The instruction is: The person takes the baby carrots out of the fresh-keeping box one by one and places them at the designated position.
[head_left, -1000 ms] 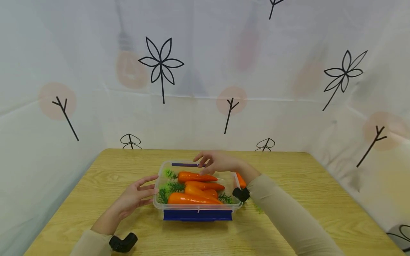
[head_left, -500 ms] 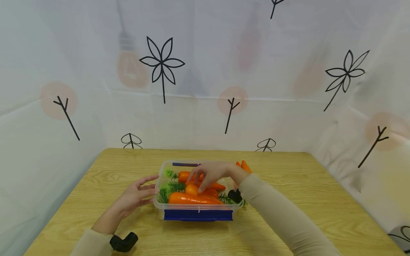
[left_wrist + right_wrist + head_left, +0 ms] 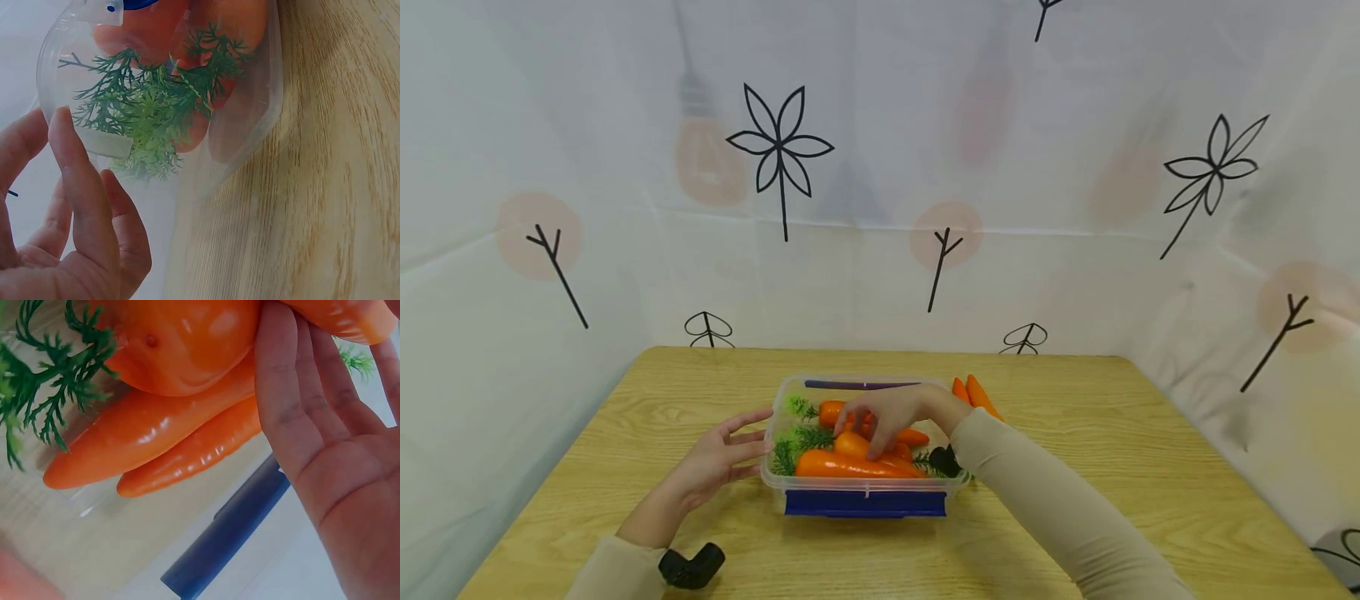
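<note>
A clear plastic food container point(image 3: 778, 482) with blue side latches sits on the table, holding several orange carrots with green tops. My right hand point(image 3: 887, 415) reaches down into it, and its fingers grip the thick end of a carrot point(image 3: 852, 444) in the middle. In the right wrist view, fingers point(image 3: 278, 375) lie against the orange surface; how far they wrap round is partly hidden. My left hand point(image 3: 718, 457) has fingers spread, their tips touching the container's left rim. The left wrist view shows those fingertips point(image 3: 62, 119) at the rim, beside green carrot leaves point(image 3: 147, 119).
More carrots point(image 3: 983, 398) lie on the wooden table point(image 3: 1075, 467) just right of the container, partly hidden by the right forearm. A white patterned cloth point(image 3: 865, 283) hangs behind and along both sides. Black camera mounts point(image 3: 692, 567) sit at the wrists.
My right hand has come down from the back carrot toward the middle of the container and now grips a carrot there. The left hand stays at the rim.
</note>
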A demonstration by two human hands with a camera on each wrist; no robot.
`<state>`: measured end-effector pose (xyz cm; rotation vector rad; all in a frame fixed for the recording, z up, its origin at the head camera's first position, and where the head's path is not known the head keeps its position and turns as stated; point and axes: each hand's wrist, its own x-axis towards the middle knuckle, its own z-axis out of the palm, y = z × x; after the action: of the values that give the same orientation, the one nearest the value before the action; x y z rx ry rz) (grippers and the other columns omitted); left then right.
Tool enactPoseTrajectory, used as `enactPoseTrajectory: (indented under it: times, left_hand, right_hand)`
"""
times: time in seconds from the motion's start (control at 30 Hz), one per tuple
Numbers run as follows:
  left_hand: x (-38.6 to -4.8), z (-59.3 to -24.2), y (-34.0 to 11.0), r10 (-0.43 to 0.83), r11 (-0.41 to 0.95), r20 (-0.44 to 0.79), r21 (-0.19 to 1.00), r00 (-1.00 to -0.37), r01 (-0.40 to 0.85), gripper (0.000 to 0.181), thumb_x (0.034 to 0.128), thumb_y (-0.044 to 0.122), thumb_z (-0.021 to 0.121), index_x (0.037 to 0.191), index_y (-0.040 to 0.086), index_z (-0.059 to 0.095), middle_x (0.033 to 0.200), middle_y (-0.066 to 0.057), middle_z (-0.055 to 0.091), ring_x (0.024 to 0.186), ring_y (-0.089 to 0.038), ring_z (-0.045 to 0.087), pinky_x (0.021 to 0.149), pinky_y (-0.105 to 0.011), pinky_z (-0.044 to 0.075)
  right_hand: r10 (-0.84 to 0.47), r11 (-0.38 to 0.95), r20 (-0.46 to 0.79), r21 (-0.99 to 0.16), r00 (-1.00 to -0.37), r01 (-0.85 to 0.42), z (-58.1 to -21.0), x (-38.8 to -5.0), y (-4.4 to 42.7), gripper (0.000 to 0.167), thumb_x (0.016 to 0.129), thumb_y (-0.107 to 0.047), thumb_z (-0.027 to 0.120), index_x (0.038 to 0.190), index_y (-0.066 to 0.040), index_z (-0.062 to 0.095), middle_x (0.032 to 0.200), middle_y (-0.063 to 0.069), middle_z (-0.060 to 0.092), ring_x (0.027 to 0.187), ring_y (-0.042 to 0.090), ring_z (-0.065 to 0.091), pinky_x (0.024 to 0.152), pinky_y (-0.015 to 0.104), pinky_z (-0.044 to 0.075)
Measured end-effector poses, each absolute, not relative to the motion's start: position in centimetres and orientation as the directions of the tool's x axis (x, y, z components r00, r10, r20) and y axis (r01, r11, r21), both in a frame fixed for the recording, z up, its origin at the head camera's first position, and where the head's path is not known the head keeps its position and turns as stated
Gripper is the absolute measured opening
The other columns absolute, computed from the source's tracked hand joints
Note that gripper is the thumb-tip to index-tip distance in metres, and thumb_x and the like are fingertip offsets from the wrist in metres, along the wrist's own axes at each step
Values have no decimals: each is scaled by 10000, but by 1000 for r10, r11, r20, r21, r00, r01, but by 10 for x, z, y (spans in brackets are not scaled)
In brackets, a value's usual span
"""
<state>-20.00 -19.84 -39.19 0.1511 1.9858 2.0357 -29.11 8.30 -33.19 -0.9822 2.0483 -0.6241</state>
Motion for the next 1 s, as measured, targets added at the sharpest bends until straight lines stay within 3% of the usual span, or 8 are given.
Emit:
enactPoseTrajectory:
  times: [0.4,0.8,1.0]
  left_hand:
    - [-202,-393,-198,290,-13,-137,989,-947,-147,661,890,165,649,1446,56,308,1387,-271,366,1016,-190,584,809,-335,502]
    - [-202,-393,-199,289,-4,-129,991,-949,-135,655,886,163,655,1441,57,323,1367,-237,408,1012,-182,586,798,-328,506]
    - [-202,-392,-199,277,3,-135,990,-951,-140,667,879,170,663,1441,58,321,1369,-235,402,1025,-186,578,806,-336,502]
  right_hand:
    - [-848,520,-366,-718,-383,-463,-333,-290,84,453,782,20,717,1129,-198,525,1091,13,477,775,184,473,667,262,465]
    - [-861,491,-289,-690,-419,-533,-324,-290,87,471,753,15,732,1103,-204,506,1139,-23,499,989,165,505,812,276,461]
    - [-884,434,-227,-720,-408,-541,-315,-289,89,477,771,21,713,1134,-171,469,1154,-5,486,976,208,520,806,308,471]
